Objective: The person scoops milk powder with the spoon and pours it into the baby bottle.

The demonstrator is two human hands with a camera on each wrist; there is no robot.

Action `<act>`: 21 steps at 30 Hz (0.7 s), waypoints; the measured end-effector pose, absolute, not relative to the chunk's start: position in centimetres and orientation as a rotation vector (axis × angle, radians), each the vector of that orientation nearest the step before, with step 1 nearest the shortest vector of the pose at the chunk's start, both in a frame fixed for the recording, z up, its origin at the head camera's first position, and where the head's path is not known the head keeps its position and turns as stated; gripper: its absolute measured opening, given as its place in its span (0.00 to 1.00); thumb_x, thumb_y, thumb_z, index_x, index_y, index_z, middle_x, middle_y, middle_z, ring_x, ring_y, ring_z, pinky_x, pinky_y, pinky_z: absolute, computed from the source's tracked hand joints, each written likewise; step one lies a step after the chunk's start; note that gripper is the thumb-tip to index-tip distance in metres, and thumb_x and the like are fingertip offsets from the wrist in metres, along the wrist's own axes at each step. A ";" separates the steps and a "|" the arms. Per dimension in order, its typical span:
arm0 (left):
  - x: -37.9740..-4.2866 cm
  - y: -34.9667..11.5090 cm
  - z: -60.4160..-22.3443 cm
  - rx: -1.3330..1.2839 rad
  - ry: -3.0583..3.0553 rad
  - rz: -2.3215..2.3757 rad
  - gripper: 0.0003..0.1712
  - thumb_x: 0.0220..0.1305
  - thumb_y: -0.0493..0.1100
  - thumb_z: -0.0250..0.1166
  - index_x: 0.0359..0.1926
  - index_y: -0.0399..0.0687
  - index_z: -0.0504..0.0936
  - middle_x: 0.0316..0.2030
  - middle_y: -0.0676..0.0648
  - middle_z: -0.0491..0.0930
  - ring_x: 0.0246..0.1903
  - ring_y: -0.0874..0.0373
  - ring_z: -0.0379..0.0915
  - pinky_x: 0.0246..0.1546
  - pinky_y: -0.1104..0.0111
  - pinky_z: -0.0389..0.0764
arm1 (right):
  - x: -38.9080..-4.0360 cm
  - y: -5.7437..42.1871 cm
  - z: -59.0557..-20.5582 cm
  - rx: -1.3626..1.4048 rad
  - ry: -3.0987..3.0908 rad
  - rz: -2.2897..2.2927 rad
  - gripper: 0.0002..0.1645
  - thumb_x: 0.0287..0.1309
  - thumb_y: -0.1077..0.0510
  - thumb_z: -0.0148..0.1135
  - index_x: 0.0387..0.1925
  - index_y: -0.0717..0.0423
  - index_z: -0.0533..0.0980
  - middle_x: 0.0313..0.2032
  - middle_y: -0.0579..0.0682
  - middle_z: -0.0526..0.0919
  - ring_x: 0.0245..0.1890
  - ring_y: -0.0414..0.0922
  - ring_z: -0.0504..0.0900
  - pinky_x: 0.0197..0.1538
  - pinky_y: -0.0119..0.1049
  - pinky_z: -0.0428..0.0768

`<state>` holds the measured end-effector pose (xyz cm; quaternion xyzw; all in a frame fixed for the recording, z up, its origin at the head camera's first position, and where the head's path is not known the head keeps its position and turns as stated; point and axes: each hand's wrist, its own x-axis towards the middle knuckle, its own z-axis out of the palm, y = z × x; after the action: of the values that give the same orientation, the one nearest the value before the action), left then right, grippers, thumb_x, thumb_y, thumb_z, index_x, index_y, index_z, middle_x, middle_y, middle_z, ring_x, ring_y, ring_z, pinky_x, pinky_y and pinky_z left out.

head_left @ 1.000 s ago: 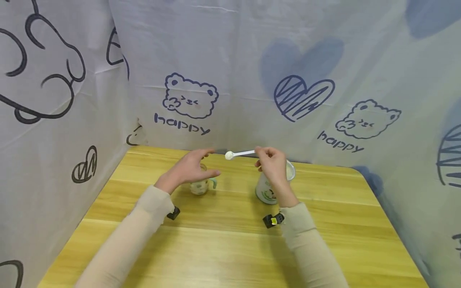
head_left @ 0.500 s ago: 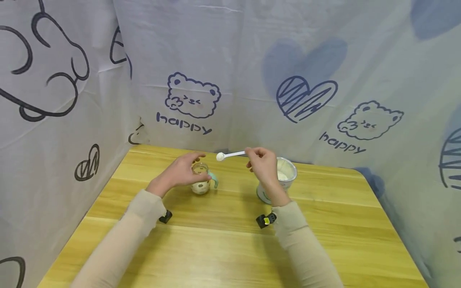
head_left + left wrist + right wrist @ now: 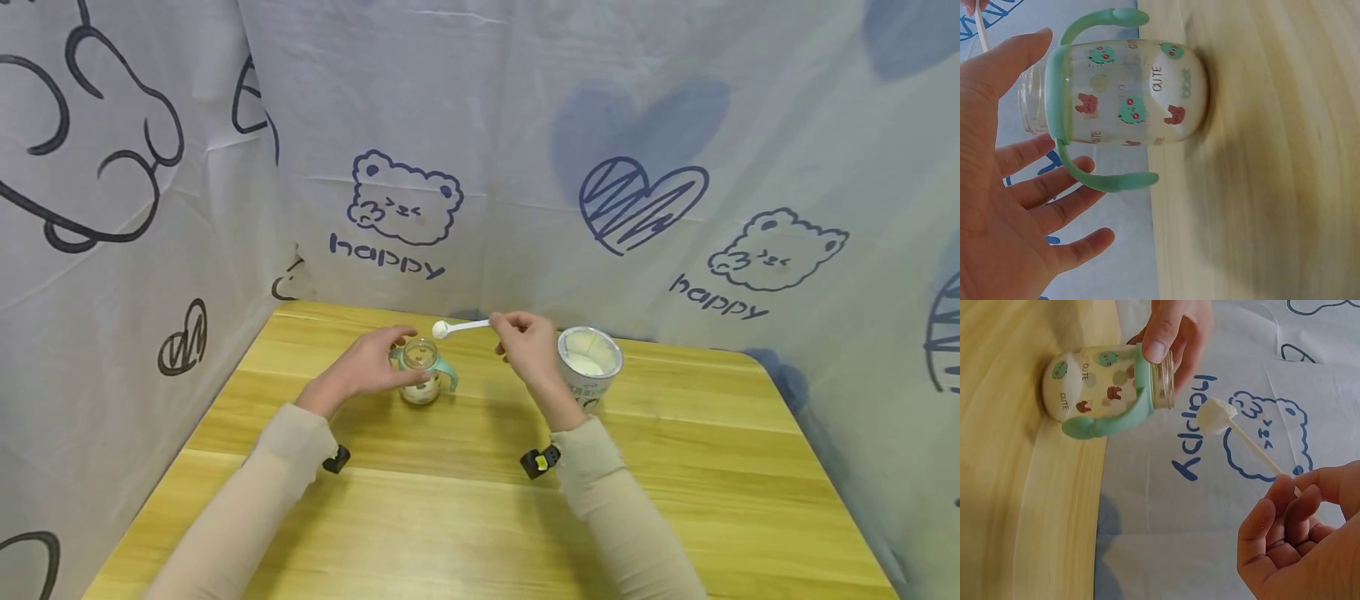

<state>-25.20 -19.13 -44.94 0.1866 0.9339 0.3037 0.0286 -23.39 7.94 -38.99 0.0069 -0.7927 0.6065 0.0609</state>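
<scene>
In the head view my right hand (image 3: 528, 346) pinches the end of a white scoop (image 3: 468, 325) heaped with pale powder. The scoop's bowl is held just above and to the right of a clear baby bottle (image 3: 422, 387). That bottle stands upright and uncapped, with a mint-green collar and two handles (image 3: 1107, 181); white powder lies in its bottom. My left hand (image 3: 363, 362) is spread around the bottle's neck, fingers not wrapped round it. In the left wrist view the thumb lies by the collar; whether it touches is unclear.
Right of the bottle stands an open tub (image 3: 592, 367) of pale powder, behind my right wrist. Both stand on a wooden table (image 3: 465, 517). A printed cloth (image 3: 510, 167) hangs behind and along the sides.
My right hand has carried the loaded scoop left, toward the bottle, uncovering more of the tub. My left hand has moved slightly left and down beside the bottle's neck.
</scene>
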 end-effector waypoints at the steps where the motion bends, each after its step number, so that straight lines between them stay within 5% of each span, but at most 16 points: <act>1: -25.2 -19.2 -45.1 0.581 2.886 0.939 0.54 0.59 0.69 0.74 0.77 0.45 0.68 0.69 0.36 0.75 0.68 0.39 0.73 0.70 0.42 0.74 | -23.3 7.8 -39.0 0.029 -2.406 1.829 0.18 0.71 0.52 0.66 0.45 0.66 0.87 0.22 0.44 0.81 0.20 0.39 0.80 0.27 0.31 0.81; 10: -25.0 -19.4 -46.0 0.584 2.910 0.946 0.49 0.59 0.65 0.75 0.73 0.44 0.72 0.67 0.38 0.78 0.64 0.41 0.76 0.68 0.45 0.78 | -23.0 7.0 -39.2 0.057 -2.466 1.783 0.17 0.70 0.51 0.67 0.45 0.61 0.89 0.27 0.47 0.84 0.28 0.52 0.86 0.28 0.30 0.81; 17: -25.0 -19.4 -46.0 0.574 2.914 0.942 0.48 0.60 0.66 0.74 0.73 0.45 0.74 0.67 0.37 0.78 0.65 0.40 0.76 0.68 0.44 0.77 | -22.9 6.7 -39.4 0.098 -2.471 1.776 0.16 0.70 0.52 0.68 0.45 0.61 0.89 0.26 0.47 0.85 0.24 0.44 0.83 0.27 0.29 0.79; 21: -24.9 -19.5 -46.0 0.569 2.916 0.938 0.48 0.61 0.67 0.74 0.74 0.45 0.73 0.67 0.38 0.78 0.64 0.40 0.76 0.67 0.44 0.78 | -22.8 6.7 -39.6 0.120 -2.481 1.764 0.16 0.70 0.51 0.67 0.45 0.60 0.89 0.24 0.47 0.84 0.26 0.49 0.85 0.27 0.30 0.79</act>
<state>-24.89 -19.45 -45.96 0.1827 0.9358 0.3012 0.0131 -22.79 6.67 -39.57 0.0392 -0.8135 0.5783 0.0473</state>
